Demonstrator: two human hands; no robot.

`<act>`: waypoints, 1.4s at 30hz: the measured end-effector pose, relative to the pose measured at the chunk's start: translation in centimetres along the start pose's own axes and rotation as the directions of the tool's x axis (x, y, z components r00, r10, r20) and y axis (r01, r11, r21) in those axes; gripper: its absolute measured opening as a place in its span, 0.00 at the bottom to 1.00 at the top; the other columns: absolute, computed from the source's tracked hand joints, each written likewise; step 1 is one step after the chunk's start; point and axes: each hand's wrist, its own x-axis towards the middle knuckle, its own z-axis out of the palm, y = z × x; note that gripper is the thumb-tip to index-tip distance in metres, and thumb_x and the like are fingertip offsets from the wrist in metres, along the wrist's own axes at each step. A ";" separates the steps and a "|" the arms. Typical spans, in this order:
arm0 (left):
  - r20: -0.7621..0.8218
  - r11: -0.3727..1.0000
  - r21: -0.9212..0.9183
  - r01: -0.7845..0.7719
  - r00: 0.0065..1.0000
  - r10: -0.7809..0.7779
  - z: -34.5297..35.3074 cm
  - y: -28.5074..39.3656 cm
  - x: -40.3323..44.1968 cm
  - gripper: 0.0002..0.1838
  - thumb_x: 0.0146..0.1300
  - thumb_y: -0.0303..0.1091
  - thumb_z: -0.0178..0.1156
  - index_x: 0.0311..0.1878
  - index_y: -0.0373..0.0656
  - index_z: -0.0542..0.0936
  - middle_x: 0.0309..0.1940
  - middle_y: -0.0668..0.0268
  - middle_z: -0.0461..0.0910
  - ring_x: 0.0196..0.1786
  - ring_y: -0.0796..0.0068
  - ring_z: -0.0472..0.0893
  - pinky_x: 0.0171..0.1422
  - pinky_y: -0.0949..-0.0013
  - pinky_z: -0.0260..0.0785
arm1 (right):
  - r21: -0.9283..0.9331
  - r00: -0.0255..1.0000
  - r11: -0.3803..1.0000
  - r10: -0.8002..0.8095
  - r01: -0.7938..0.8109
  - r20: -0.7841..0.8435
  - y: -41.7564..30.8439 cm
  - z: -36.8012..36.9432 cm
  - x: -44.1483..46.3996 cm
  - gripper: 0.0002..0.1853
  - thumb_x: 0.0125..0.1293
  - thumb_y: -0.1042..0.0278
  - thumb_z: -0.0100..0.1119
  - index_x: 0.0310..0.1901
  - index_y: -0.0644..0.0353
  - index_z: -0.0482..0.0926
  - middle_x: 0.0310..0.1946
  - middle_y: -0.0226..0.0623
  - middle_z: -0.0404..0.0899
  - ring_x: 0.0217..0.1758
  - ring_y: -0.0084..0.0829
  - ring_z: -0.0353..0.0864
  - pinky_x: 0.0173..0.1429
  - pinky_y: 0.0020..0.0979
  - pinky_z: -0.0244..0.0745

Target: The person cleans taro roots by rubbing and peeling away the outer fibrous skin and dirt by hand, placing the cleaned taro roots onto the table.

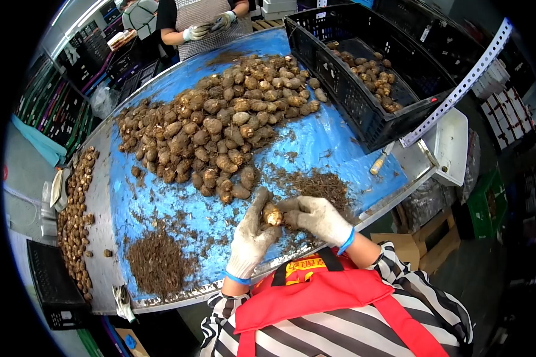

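My left hand (253,235), in a soiled white glove with a blue band at the wrist, is closed around a small brown root vegetable (273,215) with a pale cut end. From the right, my right hand (317,218), gloved the same way, pinches with its fingers at the same piece. Both hands are over the near edge of a blue sheet (280,160). Just beyond them lies a big heap of hairy brown roots (214,128). Loose root fibres (321,187) lie behind my right hand, and a fibre pile (156,262) sits to the left.
A black crate (363,107) holding some roots stands at the back right. A wooden-handled tool (378,162) lies near it. Small roots (76,208) line the left table edge, near a glove (123,300). Across the table stands a person in gloves (199,30).
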 end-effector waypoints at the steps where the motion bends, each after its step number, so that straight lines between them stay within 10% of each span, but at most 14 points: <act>1: -0.011 1.000 0.026 -0.005 1.000 0.006 0.2 -0.5 0.1 0.45 0.54 0.21 0.66 0.78 0.38 0.62 0.72 0.52 0.70 0.71 0.67 0.73 0.74 0.68 0.66 | 0.068 0.998 0.997 0.031 -0.027 -0.049 0.1 0.6 -0.3 0.16 0.72 0.69 0.62 0.58 0.65 0.83 0.38 0.32 0.85 0.40 0.18 0.78 0.46 0.25 0.77; 5: -0.002 0.915 0.363 -0.176 0.982 0.190 0.7 -1.7 0.1 0.44 0.55 0.18 0.65 0.78 0.36 0.62 0.69 0.55 0.73 0.64 0.70 0.78 0.68 0.69 0.73 | 0.050 0.985 0.995 0.096 -0.089 -0.141 0.5 1.0 0.0 0.15 0.69 0.70 0.63 0.54 0.66 0.85 0.37 0.33 0.85 0.39 0.19 0.79 0.45 0.25 0.76; 13: 0.000 0.976 -0.173 0.135 0.991 -0.137 1.2 0.7 -0.2 0.45 0.53 0.21 0.70 0.75 0.29 0.62 0.67 0.52 0.73 0.63 0.68 0.78 0.66 0.68 0.75 | -0.426 0.934 0.858 -0.350 0.288 -0.074 0.0 0.9 -0.4 0.11 0.62 0.78 0.61 0.46 0.66 0.85 0.40 0.44 0.85 0.47 0.37 0.87 0.51 0.34 0.81; 17: 0.003 0.960 -0.260 0.101 0.995 -0.103 1.0 -0.5 0.0 0.44 0.54 0.21 0.69 0.75 0.29 0.62 0.68 0.53 0.73 0.64 0.65 0.78 0.67 0.65 0.74 | -0.650 0.923 0.737 -0.359 0.188 -0.140 0.8 -0.6 0.9 0.11 0.62 0.76 0.60 0.45 0.65 0.85 0.42 0.47 0.85 0.47 0.44 0.86 0.52 0.40 0.80; 20: -0.027 0.961 -0.271 0.055 0.998 -0.064 1.1 0.0 -0.2 0.46 0.54 0.22 0.71 0.76 0.29 0.61 0.68 0.54 0.73 0.64 0.65 0.77 0.68 0.65 0.73 | -0.284 0.972 0.951 -0.171 0.121 -0.161 1.4 -1.0 1.0 0.14 0.61 0.70 0.63 0.49 0.61 0.85 0.38 0.45 0.83 0.44 0.46 0.83 0.50 0.41 0.79; 23: -0.019 0.990 -0.120 0.075 0.997 -0.078 1.2 0.3 -0.3 0.47 0.54 0.23 0.72 0.77 0.30 0.60 0.68 0.54 0.73 0.65 0.66 0.77 0.69 0.66 0.72 | -0.313 0.975 0.934 -0.209 0.174 -0.081 -2.8 0.2 -0.9 0.18 0.59 0.69 0.65 0.52 0.60 0.85 0.35 0.44 0.81 0.40 0.45 0.82 0.48 0.39 0.79; 26: 0.039 0.990 -0.097 0.106 0.994 -0.103 1.2 0.5 -0.5 0.48 0.55 0.23 0.71 0.78 0.31 0.59 0.69 0.55 0.73 0.65 0.67 0.77 0.68 0.66 0.73 | -0.656 0.734 0.511 -0.672 0.556 0.098 0.2 0.2 0.4 0.09 0.57 0.70 0.66 0.40 0.58 0.86 0.31 0.41 0.78 0.38 0.44 0.82 0.45 0.40 0.78; 33: 0.042 0.959 -0.240 0.150 0.989 -0.144 1.3 1.4 -0.5 0.46 0.55 0.19 0.67 0.78 0.31 0.58 0.70 0.54 0.72 0.65 0.68 0.77 0.68 0.66 0.73 | -0.613 0.913 0.763 -0.374 0.204 -0.162 0.0 -0.9 1.6 0.08 0.63 0.72 0.61 0.41 0.60 0.87 0.35 0.44 0.83 0.41 0.43 0.84 0.50 0.40 0.79; 36: 0.003 0.957 -0.259 0.131 0.991 -0.135 1.3 0.2 -0.3 0.46 0.54 0.18 0.67 0.77 0.31 0.59 0.69 0.53 0.72 0.65 0.67 0.78 0.68 0.66 0.73 | -0.279 0.977 0.948 -0.187 0.151 -0.106 -2.0 -1.0 -0.2 0.14 0.63 0.74 0.61 0.50 0.58 0.87 0.35 0.43 0.82 0.40 0.36 0.83 0.48 0.36 0.78; 42: 0.044 0.932 -0.319 0.175 0.985 -0.170 1.5 0.6 -0.1 0.46 0.53 0.19 0.71 0.75 0.29 0.61 0.65 0.54 0.75 0.62 0.64 0.79 0.66 0.65 0.74 | -0.552 0.794 0.656 -0.607 0.514 0.018 0.2 0.1 -0.5 0.15 0.53 0.77 0.65 0.45 0.59 0.87 0.32 0.42 0.80 0.39 0.47 0.81 0.46 0.42 0.78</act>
